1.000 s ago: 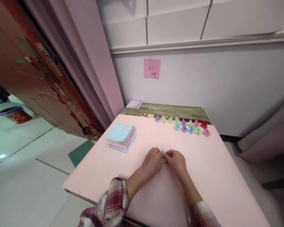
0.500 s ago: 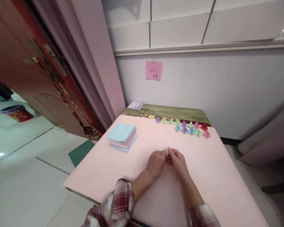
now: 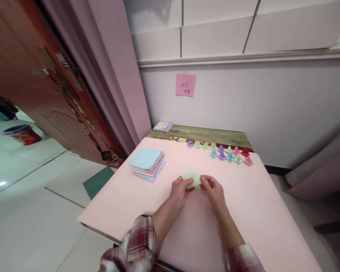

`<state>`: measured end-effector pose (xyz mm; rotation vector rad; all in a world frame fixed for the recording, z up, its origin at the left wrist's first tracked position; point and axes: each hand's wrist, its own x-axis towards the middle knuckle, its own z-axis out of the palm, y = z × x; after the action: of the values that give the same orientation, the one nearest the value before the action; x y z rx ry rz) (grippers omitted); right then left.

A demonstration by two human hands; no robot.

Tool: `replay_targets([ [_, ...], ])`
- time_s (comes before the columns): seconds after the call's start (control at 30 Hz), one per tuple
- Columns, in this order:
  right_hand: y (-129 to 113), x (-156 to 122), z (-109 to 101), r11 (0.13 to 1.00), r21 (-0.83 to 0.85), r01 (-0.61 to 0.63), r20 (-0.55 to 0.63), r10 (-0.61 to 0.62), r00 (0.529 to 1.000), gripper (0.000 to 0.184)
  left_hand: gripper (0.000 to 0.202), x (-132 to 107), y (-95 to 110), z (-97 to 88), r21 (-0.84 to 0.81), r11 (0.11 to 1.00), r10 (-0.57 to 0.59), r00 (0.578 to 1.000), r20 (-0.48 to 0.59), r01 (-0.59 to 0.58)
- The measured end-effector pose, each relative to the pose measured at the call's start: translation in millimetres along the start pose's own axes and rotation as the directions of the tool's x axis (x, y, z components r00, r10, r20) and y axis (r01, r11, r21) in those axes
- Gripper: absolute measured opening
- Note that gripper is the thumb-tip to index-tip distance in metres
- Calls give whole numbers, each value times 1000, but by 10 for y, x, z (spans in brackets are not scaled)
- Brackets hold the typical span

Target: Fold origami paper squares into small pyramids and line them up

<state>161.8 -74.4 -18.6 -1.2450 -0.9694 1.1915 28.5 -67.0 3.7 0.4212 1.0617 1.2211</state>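
Paper (image 3: 195, 179), pale green, small and flat, held between two bare hands over the pale pink table covering (image 3: 260, 204). Left hand (image 3: 179, 190): clamped on it, thumb across the top, fingers underneath. Right hand (image 3: 214, 191): thumb and forefinger together at its right edge. Farther left, a square stack of coloured paper sheets (image 3: 147, 158), light blue uppermost. Farther right, small, pointed, multicoloured folded-paper shapes (image 3: 221, 156) in two rows.
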Motion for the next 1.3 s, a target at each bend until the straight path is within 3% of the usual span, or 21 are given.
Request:
replay_targets([
  [0.17, 73, -34, 33, 999, -30, -31, 49, 32, 998, 33, 38, -60, -117, 14, 1, 1000, -14, 1000, 26, 14],
  [0.33, 75, -15, -25, 994, -66, -92, 71, 97, 993, 30, 34, 10, -75, -88, 186, 978, 95, 995, 3, -94],
  [0.43, 30, -19, -33, 998, -39, -49, 57, 51, 997, 35, 29, 30, -1, -126, 296, 943, 148, 988, 42, -154],
  [0.53, -36, -35, -49, 1000, 3, -7, 126, 7, 992, 31, 26, 1, 74, -109, 351, 919, 170, 984, 49, -176],
  [0.73, -164, -68, -142, 994, 111, 17, 369, -57, 928, 21, 14, -75, 196, -101, 260, 962, 61, 993, 101, -85],
  [0.83, -192, -88, -148, 990, 139, 10, 418, -68, 906, 25, 17, -116, 263, -140, 157, 988, -33, 983, 182, 4],
  [0.93, -180, -95, -117, 984, 176, -8, 372, -59, 926, 26, 22, -163, 336, -176, 111, 993, -71, 950, 304, 39],
  [1.07, -134, -71, -90, 982, 186, 37, 269, -87, 959, 25, 34, -228, 394, -188, 144, 990, -57, 900, 432, -6],
  [1.2, -104, -42, -103, 978, 187, 92, 184, -127, 975, 22, 40, -267, 371, -153, 232, 962, 24, 888, 459, -146],
  [1.3, -108, -43, -116, 979, 169, 116, 155, -143, 978, 23, 31, -264, 314, -125, 273, 927, 118, 890, 441, -258],
])
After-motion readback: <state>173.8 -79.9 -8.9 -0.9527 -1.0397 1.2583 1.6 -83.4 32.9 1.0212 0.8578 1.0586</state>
